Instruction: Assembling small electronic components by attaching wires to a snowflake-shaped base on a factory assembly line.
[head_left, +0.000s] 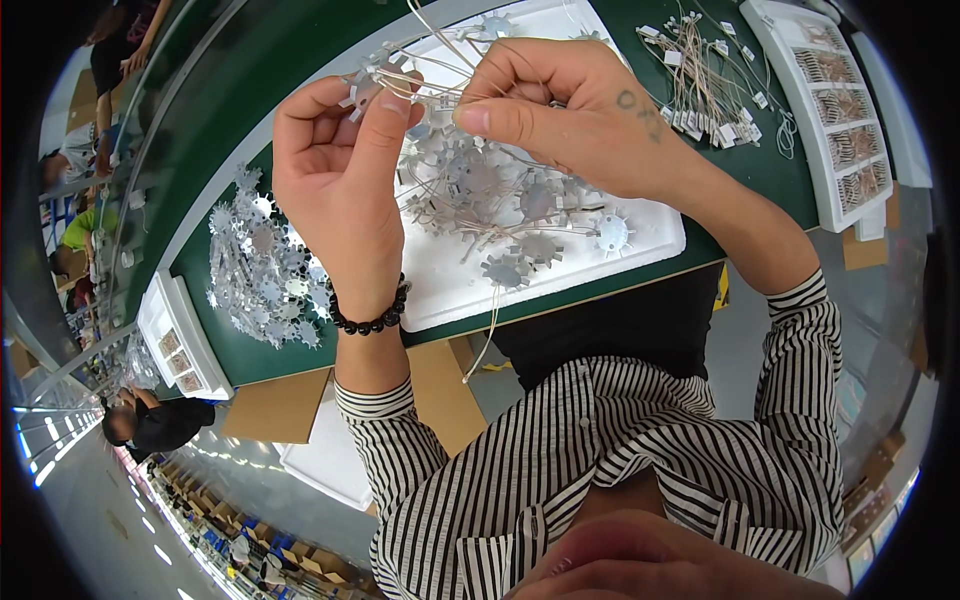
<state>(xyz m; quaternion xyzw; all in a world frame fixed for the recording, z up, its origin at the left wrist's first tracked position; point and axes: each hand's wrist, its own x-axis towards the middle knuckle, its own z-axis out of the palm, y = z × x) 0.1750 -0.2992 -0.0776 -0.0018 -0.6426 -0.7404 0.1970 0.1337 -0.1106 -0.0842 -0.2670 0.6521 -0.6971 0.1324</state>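
Between thumb and fingers, my left hand [345, 150] pinches a silvery toothed metal disc [366, 85] with pale thin wires at it. My right hand [560, 115] is closed in a pinch on the pale wires [440, 90], a little to the right of the disc. Both hands are raised over a white foam tray [440, 300]. In the tray lies a tangle of similar toothed discs [540, 200] with wires attached. One wired disc [505, 270] rests near the tray's front edge, its wire hanging over the side.
Loose toothed discs [262, 265] are heaped on the green table [255, 360] at the left. Wires with white connectors [710, 90] lie at the back right. White foam trays of small parts stand at the right [845, 120] and left [180, 335]. Other people work at the far left.
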